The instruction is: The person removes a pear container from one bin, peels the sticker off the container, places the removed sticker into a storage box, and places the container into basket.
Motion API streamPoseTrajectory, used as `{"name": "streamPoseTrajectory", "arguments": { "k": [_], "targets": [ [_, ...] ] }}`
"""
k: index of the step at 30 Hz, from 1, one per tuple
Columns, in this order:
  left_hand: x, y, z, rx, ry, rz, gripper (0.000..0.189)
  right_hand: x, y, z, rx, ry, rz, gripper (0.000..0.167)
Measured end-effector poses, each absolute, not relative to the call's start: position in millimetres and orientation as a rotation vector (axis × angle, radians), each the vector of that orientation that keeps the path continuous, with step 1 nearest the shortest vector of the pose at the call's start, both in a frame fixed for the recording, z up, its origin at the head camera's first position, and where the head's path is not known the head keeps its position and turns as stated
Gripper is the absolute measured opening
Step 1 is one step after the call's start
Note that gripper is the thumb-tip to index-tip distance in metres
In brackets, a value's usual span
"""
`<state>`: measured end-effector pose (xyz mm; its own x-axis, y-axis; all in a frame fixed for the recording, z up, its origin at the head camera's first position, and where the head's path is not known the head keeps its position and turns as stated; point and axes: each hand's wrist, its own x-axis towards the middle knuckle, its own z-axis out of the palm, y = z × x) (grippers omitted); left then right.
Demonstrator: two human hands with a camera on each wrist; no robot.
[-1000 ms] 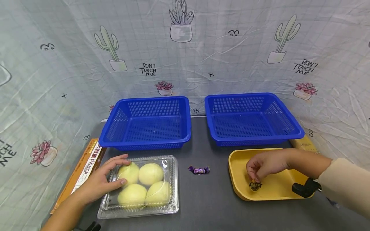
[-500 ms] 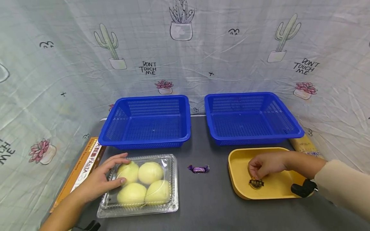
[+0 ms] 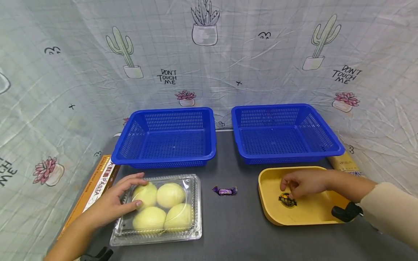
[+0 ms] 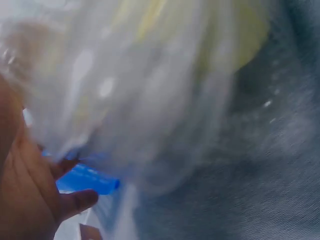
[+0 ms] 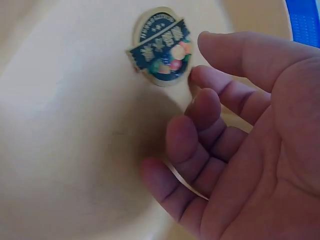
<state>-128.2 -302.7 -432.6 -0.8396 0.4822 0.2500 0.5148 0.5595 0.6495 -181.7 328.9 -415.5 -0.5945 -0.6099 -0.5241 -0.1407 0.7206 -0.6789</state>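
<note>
Currently, sticker (image 3: 287, 201): in the tray (image 3: 315, 213), by the right hand's (image 3: 303, 184) fingertips; I cannot tell whether they touch it.
Right hand: thumb and fingers apart, loosely curled.
Left hand (image 3: 115, 201): fingers spread, resting on the pack (image 3: 197, 214).
Pack: clear plastic around four yellow fruits (image 3: 171, 196).
Candy (image 3: 224, 191): purple-wrapped, between pack and tray.
Baskets (image 3: 176, 143): two, blue, side by side behind these.

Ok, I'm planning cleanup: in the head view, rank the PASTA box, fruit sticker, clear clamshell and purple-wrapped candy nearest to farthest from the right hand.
1. Fruit sticker: in the yellow tray.
2. Purple-wrapped candy: left of the tray.
3. Clear clamshell: under the left hand.
4. PASTA box: far left.
</note>
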Motion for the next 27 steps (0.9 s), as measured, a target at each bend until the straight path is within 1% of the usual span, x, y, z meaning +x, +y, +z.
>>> {"name": "streamPoseTrajectory", "arguments": {
  "k": [3,8,13,18,22,27],
  "targets": [
    [-129.0,-305.9,-429.3,-0.921,-2.752,-1.072,0.058,-183.3,327.9,-409.3,-0.554,2.167,-0.726,0.027],
    [-130.3,-309.9,-421.9,-0.953,-2.784,-0.944,0.057,-186.6,323.0,-396.9,-0.558,2.187,-0.723,0.026],
    [-134.2,-310.3,-412.9,-0.910,-2.807,-0.859,0.051,-185.6,314.3,-389.2,-0.604,2.144,-0.815,0.025],
    [-139.9,-314.6,-402.0,-0.880,-2.718,-0.870,0.050,-182.1,301.8,-381.9,-0.670,2.109,-0.882,0.024],
    [-147.9,-323.7,-394.0,-0.773,-2.673,-0.895,0.045,-177.1,287.0,-376.1,-0.721,2.115,-0.961,0.026],
    [-162.0,-344.3,-389.2,-0.637,-2.706,-0.974,0.039,-167.7,264.1,-372.2,-0.673,2.139,-1.083,0.033]
  ]
}}
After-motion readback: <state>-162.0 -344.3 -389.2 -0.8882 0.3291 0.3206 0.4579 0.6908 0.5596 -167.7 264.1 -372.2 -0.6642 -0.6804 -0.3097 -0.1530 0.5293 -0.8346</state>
